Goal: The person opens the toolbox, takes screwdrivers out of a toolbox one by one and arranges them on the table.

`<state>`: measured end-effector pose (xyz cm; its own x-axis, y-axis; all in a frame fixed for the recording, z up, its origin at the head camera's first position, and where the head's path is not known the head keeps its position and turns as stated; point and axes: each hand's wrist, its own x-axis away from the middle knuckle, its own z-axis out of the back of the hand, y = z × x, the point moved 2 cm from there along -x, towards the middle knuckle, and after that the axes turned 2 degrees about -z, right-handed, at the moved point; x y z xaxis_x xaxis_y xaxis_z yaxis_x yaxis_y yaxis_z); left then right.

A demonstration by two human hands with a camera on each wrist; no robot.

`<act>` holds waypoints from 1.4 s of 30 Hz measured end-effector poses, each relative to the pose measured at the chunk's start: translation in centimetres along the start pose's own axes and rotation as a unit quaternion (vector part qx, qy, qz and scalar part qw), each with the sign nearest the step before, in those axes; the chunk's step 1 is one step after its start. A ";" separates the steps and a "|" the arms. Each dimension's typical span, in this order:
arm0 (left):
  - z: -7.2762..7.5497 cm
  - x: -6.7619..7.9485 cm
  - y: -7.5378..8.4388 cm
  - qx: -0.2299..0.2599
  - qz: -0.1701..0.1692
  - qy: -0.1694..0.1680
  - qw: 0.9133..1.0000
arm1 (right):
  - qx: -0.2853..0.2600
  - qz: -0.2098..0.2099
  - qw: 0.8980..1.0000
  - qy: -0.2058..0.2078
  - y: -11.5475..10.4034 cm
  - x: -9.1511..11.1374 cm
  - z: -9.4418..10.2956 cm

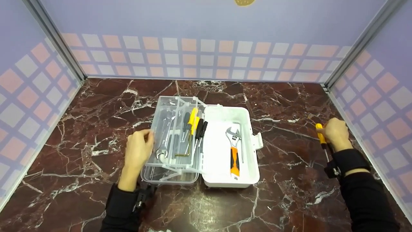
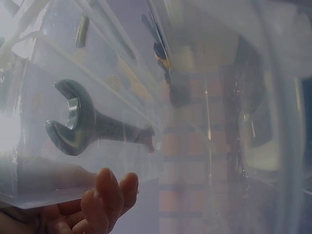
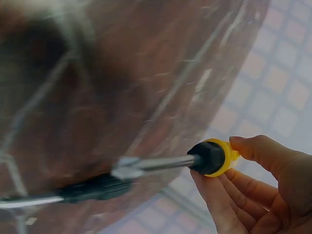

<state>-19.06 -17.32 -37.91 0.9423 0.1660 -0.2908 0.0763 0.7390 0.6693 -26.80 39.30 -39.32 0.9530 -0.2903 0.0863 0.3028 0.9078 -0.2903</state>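
My left hand [image 1: 137,149] is at the left edge of the opened toolbox's clear tray [image 1: 151,165]. In the left wrist view, its curled fingers [image 2: 111,195] overlap the tray's edge, and skin shows through the plastic. A wrench [image 2: 80,119] lies inside the tray beside them. Far to the right, my right hand [image 1: 336,131] grips a screwdriver [image 1: 320,132] by its yellow handle, with the shaft pointing back toward me. The white toolbox base [image 1: 212,175] holds an orange-and-black adjustable wrench [image 1: 234,158] and a long hex key [image 1: 242,145].
Yellow-handled and black-handled screwdrivers [image 1: 199,129] and a brass hex key [image 1: 189,151] lie in the tray. A black-handled tool [image 3: 97,189] lies on the marble table under my right hand. A latch [image 1: 257,141] juts from the base. Patterned walls [image 1: 209,58] enclose the table.
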 end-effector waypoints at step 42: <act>0.0 0.0 0.0 0.006 0.009 -0.003 1.000 | 0.050 -0.046 0.996 -0.061 3.2 -0.4 -3.1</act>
<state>-19.05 -17.27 -37.92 0.9454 0.1752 -0.2748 0.0636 0.7278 0.6829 -26.26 41.42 -43.30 0.9132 -0.3402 0.2243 0.3818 0.9067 -0.1793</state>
